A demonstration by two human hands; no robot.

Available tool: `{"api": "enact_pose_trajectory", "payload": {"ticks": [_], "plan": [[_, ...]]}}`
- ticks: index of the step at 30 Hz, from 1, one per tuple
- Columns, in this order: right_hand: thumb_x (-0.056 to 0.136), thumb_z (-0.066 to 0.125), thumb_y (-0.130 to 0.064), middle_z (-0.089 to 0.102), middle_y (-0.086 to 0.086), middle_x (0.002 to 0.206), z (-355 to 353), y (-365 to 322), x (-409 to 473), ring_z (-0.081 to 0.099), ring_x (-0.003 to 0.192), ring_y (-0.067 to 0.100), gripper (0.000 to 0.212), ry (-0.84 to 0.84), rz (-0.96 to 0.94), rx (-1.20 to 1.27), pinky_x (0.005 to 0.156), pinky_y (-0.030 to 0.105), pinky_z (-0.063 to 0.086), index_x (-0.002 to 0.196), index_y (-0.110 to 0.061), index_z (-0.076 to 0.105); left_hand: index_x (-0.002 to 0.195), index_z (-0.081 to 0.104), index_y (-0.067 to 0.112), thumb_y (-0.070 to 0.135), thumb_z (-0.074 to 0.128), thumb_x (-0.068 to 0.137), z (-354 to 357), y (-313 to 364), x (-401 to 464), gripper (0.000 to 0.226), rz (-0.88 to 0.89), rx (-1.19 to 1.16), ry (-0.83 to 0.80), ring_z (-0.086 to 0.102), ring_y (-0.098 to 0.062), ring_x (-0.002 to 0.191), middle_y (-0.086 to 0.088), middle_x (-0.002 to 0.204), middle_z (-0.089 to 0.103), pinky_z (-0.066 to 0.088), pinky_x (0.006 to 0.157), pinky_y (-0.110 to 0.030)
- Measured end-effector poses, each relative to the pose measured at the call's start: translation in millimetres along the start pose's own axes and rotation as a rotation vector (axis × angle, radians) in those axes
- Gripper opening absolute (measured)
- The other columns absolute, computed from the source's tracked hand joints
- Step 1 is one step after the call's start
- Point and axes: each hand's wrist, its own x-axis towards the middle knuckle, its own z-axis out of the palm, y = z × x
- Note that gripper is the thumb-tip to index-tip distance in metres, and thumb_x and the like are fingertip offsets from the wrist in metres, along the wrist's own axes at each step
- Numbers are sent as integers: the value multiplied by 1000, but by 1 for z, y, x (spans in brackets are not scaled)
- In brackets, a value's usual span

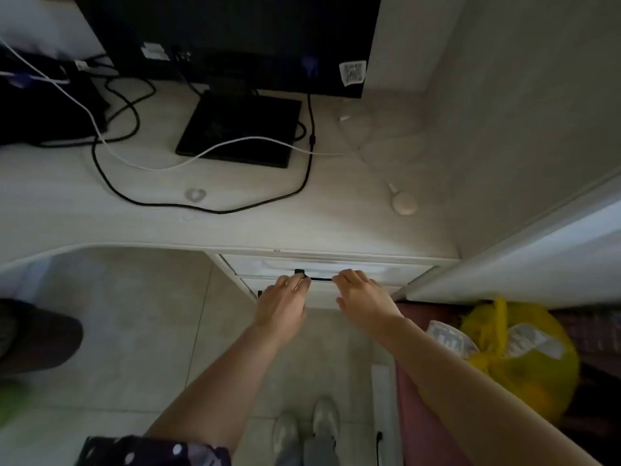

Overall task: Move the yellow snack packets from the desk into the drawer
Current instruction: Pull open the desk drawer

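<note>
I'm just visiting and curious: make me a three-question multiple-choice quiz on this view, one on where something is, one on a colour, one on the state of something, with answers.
1. Where are both hands?
A. On the monitor
B. At the black drawer handle under the desk edge
C. In the yellow bag

2. What colour is the cable looping nearest the desk's front edge?
A. Red
B. Black
C. Green

3. What state is the top drawer in?
A. Pulled fully out
B. Removed and on the floor
C. Shut or very nearly shut

Answers: 1 B, the left hand and right hand both have fingers at the handle of the drawer. 2 B, the cable on the desk is black. 3 C, the drawer front sits close under the desk edge and no interior shows.
</note>
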Motion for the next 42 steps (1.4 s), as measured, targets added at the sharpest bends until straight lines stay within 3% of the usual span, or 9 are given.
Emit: {"api": "enact_pose_trajectory", "payload": {"ticks": [13,17,20,22,25,29,32,38,42], "plan": [[75,66,-4,57,12,131,48,17,25,48,129,35,56,-33,-54,-97,90,44,53,130,-5,55,151,23,15,9,47,89,32,-9,23,66,-16,5,-57,35,-27,134,0,160,17,43,101,-42],[80,55,-3,48,12,139,47,8,28,34,136,33,57,-21,-29,-47,111,40,32,135,-4,46,152,22,14,11,48,90,42,-8,15,67,-28,-1,-97,37,-29,131,1,163,1,42,101,-41],[81,50,-3,45,8,140,42,6,29,32,135,27,55,-48,2,0,114,34,26,135,-7,45,148,30,13,16,52,90,47,-7,7,62,-13,-11,-119,34,-28,135,1,163,-8,43,103,-41],[80,49,-2,45,7,140,41,6,26,34,133,25,55,-69,11,26,112,33,29,134,-9,45,150,27,15,16,53,91,49,-7,5,65,-49,-165,-111,30,-25,140,4,163,-4,40,107,-39],[80,50,-1,44,6,139,42,4,17,36,130,25,56,-119,35,99,108,34,35,134,-10,44,147,35,15,16,57,91,44,2,7,60,-213,-596,-8,33,-19,140,3,157,26,33,111,-32],[82,53,-4,43,4,141,43,-1,2,35,132,24,57,-142,55,153,106,35,39,137,-12,43,115,59,14,30,67,87,24,14,14,33,-648,-1152,148,59,-20,105,-2,112,64,44,90,-31],[82,55,-7,43,3,141,47,-6,-10,34,132,23,58,-158,59,182,107,36,40,138,-12,42,83,57,15,44,67,85,11,11,17,31,-958,-1562,148,64,-24,83,-2,87,63,51,77,-36],[86,59,-27,42,1,145,46,-17,-28,35,135,20,61,-166,166,313,111,33,34,142,-16,39,117,51,9,38,71,83,2,6,18,49,-1218,-1847,117,64,-31,75,-9,92,52,59,70,-39],[91,57,-34,61,9,124,40,-16,-31,60,108,26,31,-138,585,934,92,39,51,119,-20,59,128,48,5,25,68,83,5,4,13,52,-1204,-1888,144,62,-28,67,-10,90,48,60,56,-36]]}}
